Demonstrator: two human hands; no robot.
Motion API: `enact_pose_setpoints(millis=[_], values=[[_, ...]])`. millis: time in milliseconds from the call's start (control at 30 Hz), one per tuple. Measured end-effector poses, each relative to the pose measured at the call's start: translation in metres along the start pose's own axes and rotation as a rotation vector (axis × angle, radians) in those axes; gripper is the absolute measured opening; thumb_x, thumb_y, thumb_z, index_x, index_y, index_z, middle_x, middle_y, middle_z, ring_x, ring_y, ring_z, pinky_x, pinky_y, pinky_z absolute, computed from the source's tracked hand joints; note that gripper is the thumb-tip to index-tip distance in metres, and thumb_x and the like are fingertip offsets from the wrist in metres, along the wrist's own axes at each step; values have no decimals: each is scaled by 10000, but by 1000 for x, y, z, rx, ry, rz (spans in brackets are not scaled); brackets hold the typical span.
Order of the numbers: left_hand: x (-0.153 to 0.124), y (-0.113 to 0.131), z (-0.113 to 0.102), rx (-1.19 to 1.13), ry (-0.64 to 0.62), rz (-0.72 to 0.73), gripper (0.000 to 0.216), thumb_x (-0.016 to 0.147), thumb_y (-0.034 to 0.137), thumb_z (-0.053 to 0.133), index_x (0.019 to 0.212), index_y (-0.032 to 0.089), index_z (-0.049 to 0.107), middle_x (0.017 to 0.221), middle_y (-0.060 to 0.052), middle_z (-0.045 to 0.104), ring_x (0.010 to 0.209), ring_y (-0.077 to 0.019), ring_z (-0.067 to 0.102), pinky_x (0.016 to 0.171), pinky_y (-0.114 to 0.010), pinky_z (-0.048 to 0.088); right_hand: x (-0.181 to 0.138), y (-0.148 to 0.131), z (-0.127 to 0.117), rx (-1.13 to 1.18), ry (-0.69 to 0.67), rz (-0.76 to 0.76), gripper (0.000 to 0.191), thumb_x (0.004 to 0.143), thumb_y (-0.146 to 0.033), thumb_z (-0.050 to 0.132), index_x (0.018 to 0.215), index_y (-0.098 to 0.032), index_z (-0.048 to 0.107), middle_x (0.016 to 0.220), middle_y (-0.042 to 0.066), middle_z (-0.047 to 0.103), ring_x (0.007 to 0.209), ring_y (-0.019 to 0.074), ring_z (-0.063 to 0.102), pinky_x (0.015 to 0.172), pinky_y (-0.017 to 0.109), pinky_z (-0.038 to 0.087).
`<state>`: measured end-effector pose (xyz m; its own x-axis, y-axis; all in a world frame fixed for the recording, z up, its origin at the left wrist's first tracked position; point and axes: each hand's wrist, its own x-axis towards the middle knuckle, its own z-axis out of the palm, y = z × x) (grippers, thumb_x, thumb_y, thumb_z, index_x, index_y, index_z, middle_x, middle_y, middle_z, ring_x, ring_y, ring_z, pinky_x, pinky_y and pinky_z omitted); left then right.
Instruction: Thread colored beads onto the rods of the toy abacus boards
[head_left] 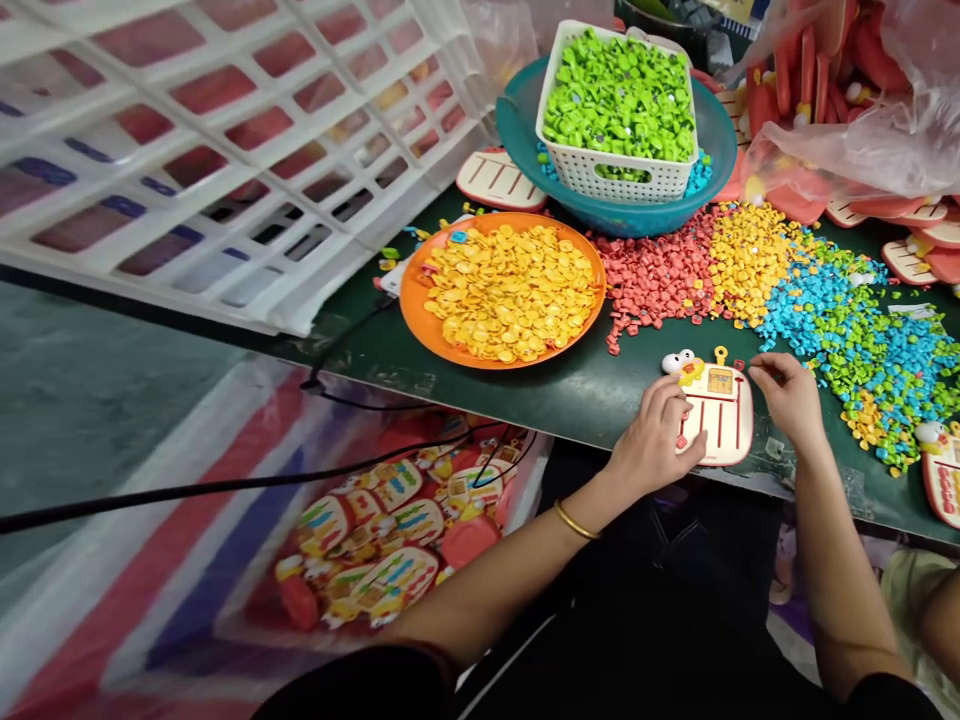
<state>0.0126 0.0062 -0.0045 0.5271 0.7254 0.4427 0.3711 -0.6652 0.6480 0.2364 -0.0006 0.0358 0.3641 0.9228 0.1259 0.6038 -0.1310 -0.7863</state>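
Observation:
A small cream toy board [718, 418] with red slots, a duck head and a yellow key ring lies near the front edge of the dark green table [570, 395]. My left hand [658, 435] rests on the board's left side, fingers curled against it and holding it down. My right hand [787, 393] hovers at the board's right edge, its fingers pinched on a tiny piece I cannot make out. Heaps of small red [656, 275], yellow [750, 255], blue [810, 300] and green beads [870, 340] lie just behind the hands.
An orange plate [420, 320] of yellow pieces sits left of the board. A white basket [615, 175] of green pieces stands in a teal bowl [517, 140]. A white crate [225, 150] fills the upper left. A bag of finished toys [390, 540] lies below the table.

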Motion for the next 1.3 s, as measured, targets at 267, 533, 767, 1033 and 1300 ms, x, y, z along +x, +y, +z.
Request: enact_pose_setpoints(millis=[267,533,767,1033,1300], values=[[1,1,-3,7,-21,19,246,878,273,597,1061,190,455,1207,-145,515,1349,-322,429,1059,-516,478,12,6,11,-214,86,-131,251,884,-302,540,906,-182,759,900,98,651,785,211,607,765,362,499],[1,-2,-1,6,-21,22,242,865,258,603,1044,196,452,1209,-143,520,1344,-324,432,1059,-537,471,21,25,7,-296,66,-167,220,875,-249,551,904,-182,759,982,111,640,795,220,595,782,385,491],[1,1,-1,-14,-4,21,242,863,258,610,1042,200,458,1218,-141,526,1343,-318,441,1063,-529,471,24,28,9,-442,-8,-260,309,895,-174,448,849,-205,752,1005,121,650,928,255,571,822,393,485],[1,-1,-2,-48,-12,-1,255,857,279,637,1017,207,453,1229,-137,530,1342,-322,445,1058,-536,471,-20,13,10,-208,151,-297,242,956,-303,515,982,-241,747,993,90,683,950,227,625,864,384,523],[4,0,-1,-32,-40,-52,287,832,295,656,1006,210,444,1212,-131,509,1326,-321,439,1063,-527,464,-46,11,18,-177,6,-292,248,938,-234,515,965,-253,761,988,85,695,962,230,631,867,401,544]])
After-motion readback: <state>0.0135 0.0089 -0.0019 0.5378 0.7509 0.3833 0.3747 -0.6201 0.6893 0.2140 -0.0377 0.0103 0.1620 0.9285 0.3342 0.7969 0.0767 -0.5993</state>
